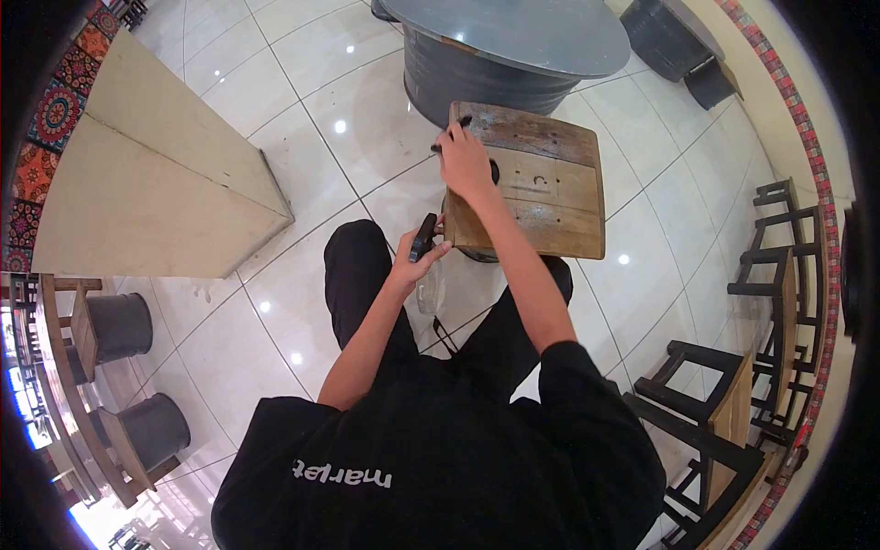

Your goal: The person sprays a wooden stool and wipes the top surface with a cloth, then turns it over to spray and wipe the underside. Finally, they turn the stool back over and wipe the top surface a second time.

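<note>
A wooden stool seat (550, 215), worn and made of planks, sits in front of my knees over a dark round base that shows only at its lower edge. My right hand (466, 163) is closed at the far left corner of the seat around a small black object (465, 121), whose kind is hidden by the fingers. At the near left corner, my left hand (414, 266) grips a black-handled object (423, 238) beside the seat's edge. Just below that hand is a clear plastic bottle (430, 295); whether it joins the black part cannot be made out.
A grey drum table (513, 37) stands beyond the seat. Left of me rises a cream pillar (174, 174). Drum stools (151, 431) stand at the lower left, and black-framed wooden chairs (724, 403) line the right wall. White tiles (302, 302) cover the floor.
</note>
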Tool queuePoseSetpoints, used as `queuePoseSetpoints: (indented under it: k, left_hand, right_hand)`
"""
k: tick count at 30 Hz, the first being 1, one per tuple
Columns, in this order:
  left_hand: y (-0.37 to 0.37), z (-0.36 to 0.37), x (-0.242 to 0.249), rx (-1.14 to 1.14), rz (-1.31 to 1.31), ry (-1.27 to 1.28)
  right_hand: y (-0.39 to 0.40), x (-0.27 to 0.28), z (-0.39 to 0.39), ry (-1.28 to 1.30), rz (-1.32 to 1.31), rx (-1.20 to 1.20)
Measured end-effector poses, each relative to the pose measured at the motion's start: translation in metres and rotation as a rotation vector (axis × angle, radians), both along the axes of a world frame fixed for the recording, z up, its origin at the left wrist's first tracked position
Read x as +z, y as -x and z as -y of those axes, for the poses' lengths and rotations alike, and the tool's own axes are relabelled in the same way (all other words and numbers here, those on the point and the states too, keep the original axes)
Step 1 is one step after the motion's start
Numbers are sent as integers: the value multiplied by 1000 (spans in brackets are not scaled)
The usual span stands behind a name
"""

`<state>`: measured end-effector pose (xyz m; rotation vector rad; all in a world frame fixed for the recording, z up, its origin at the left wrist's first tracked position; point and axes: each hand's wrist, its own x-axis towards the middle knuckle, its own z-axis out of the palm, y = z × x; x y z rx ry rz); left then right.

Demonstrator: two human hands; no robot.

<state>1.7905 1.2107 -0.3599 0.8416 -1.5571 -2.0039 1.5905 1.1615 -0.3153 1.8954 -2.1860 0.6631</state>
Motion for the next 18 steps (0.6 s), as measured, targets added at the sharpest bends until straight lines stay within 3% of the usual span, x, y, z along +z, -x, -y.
queuePoseSetpoints:
  k: [6, 9, 13, 18]
  left_hand:
    - [-6, -12, 3, 98, -2, 115]
    - [-26, -4, -17, 60, -40, 28]
    - [-40, -1, -19, 484, -28, -5]
    - [-47, 16, -18, 493, -89, -60]
  right_hand:
    - [-61, 15, -92, -45, 258, 0]
    - [-81, 19, -120, -52, 303, -25]
    - [-97, 22, -145, -88, 329, 0]
    - [-87, 20, -145, -74, 284, 65]
